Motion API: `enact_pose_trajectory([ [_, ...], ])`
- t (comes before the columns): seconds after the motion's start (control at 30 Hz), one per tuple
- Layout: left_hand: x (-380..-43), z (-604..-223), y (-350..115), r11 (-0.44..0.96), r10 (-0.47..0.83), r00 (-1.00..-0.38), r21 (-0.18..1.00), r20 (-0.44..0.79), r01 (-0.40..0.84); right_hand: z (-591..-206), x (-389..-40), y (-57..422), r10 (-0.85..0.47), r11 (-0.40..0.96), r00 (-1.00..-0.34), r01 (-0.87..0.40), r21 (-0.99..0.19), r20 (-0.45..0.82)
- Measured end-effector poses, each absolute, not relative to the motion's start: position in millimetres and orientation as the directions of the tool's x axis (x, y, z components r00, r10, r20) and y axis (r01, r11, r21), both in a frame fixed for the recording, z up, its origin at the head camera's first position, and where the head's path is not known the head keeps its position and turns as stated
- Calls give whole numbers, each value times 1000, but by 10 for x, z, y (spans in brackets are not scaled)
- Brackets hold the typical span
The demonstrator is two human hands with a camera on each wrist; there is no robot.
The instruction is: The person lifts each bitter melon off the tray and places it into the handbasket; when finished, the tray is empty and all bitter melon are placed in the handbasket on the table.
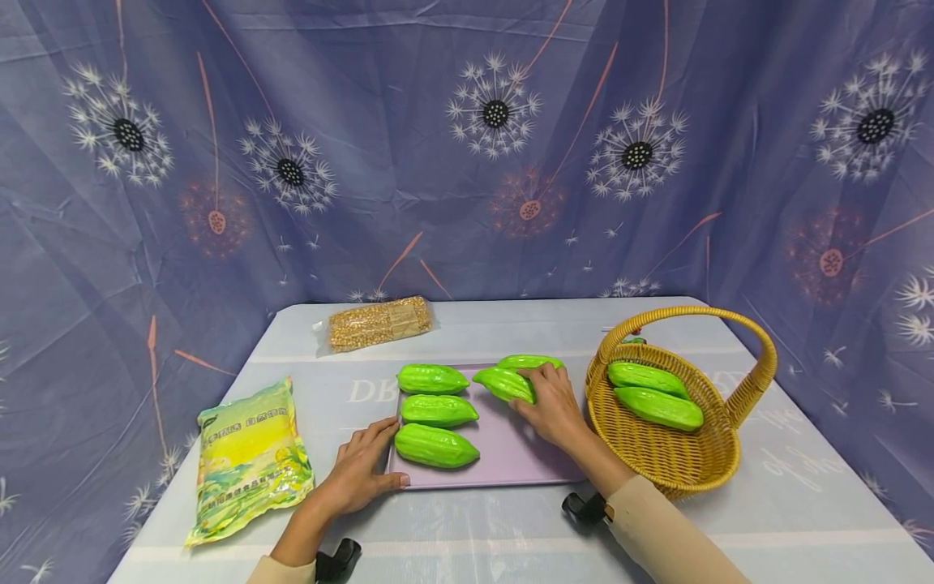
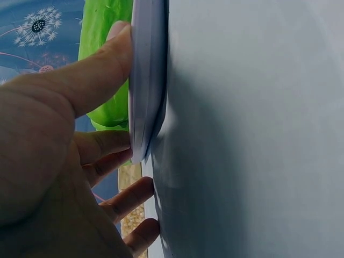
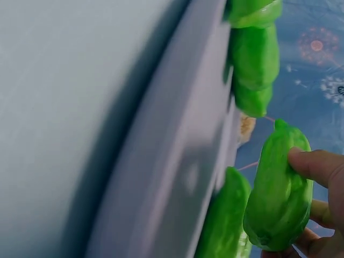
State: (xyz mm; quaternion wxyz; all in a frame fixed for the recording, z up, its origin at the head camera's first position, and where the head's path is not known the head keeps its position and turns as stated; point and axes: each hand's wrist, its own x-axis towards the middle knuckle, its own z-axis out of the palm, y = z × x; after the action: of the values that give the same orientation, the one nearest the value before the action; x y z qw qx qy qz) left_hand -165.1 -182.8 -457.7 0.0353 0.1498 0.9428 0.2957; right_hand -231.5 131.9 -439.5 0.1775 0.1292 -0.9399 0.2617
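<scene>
My right hand [image 1: 551, 405] holds a green ridged gourd [image 1: 503, 384] over the right part of a lilac tray [image 1: 503, 454]. In the right wrist view, the thumb and fingers pinch this gourd [image 3: 279, 188] from one side. Just behind it another green gourd [image 1: 529, 362] lies at the tray's back edge. Three more gourds [image 1: 436, 446] lie in a column on the tray's left side. My left hand [image 1: 361, 466] rests at the tray's front left corner, fingers extended. In the left wrist view, the thumb [image 2: 102, 70] touches the tray's rim [image 2: 148, 80].
A wicker basket [image 1: 664, 474] with a tall handle stands right of the tray, holding green gourds [image 1: 660, 408]. A yellow-green printed bag [image 1: 251, 462] lies at the left. Behind the tray is a clear packet of yellow kernels [image 1: 379, 323]. A dandelion-patterned curtain [image 1: 409, 162] hangs behind the table.
</scene>
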Motion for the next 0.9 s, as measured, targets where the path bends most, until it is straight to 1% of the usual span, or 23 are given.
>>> enact_pose_trajectory([
  [0.2, -1643, -4571, -1833, 784, 304, -952, 559, 31, 268, -4259, -2197, 1348, -158, 812, -900, -353, -465, 407],
  [0.63, -1642, -4575, -1839, 788, 300, -954, 557, 27, 263, -4009, -1937, 1501, -200, 800, -871, -410, -439, 449],
  [0.9, -1637, -4571, -1840, 788, 300, -953, 555, 29, 265, -3903, -1815, 1672, -226, 805, -829, -454, -382, 511],
])
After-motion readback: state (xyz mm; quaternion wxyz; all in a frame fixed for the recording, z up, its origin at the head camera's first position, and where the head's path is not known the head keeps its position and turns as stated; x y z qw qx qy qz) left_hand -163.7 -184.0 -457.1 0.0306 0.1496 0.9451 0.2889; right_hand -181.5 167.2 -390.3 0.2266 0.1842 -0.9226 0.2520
